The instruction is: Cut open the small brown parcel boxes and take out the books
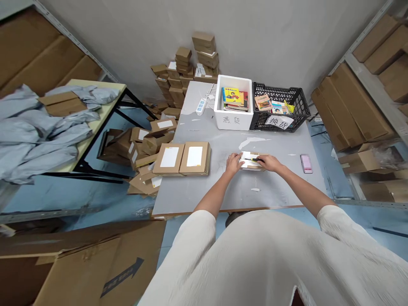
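A small flat cardboard parcel (255, 167) with a white label lies on the grey table in front of me. My left hand (234, 163) grips its left end, fingers on the top and side. In my right hand (269, 162) is a yellow-and-black utility knife (256, 160), held flat across the label and pointing left. Whether its blade touches the parcel I cannot tell.
Labelled cardboard parcels (197, 170) sit on the table (188, 197) to the left. Behind are a white foam box (232, 121) and a black crate (288, 124), both holding books. A phone (306, 163) lies right; stacked cartons (183, 78) and grey mailer bags (38, 127) stand around.
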Tool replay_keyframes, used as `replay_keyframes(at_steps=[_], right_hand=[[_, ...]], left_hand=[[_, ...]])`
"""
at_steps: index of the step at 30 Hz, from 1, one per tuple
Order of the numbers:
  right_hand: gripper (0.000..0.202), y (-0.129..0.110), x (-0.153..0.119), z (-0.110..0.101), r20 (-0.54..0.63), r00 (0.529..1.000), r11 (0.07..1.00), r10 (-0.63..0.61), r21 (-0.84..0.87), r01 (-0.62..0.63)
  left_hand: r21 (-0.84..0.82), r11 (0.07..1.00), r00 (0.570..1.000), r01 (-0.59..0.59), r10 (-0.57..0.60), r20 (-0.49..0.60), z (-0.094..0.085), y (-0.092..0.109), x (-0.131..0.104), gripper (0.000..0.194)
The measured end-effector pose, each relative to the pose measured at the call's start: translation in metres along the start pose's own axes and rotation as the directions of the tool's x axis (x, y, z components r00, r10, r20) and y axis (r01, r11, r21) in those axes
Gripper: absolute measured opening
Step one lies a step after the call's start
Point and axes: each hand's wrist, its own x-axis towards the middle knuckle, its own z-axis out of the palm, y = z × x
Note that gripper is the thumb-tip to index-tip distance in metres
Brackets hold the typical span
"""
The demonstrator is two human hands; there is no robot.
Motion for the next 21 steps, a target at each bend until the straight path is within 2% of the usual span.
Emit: replay_keyframes(at_steps=[6, 21], right_hand=[[0.044, -0.015, 0.019, -0.006, 0.049, 0.998, 0.992, -0.03, -0.117, 0.036], [0.04, -0.02, 0.034, -0.014, 0.11, 0.992, 0.982, -0.068, -0.166, 0.086]], left_hand=[[0.001, 0.999, 0.999, 0.033, -0.033, 0.011, -0.002, 0.003, -0.001, 0.065], [-0.009, 1.0, 1.0, 0.015, -0.015, 0.027, -0.003, -0.004, 0.005, 0.063]])
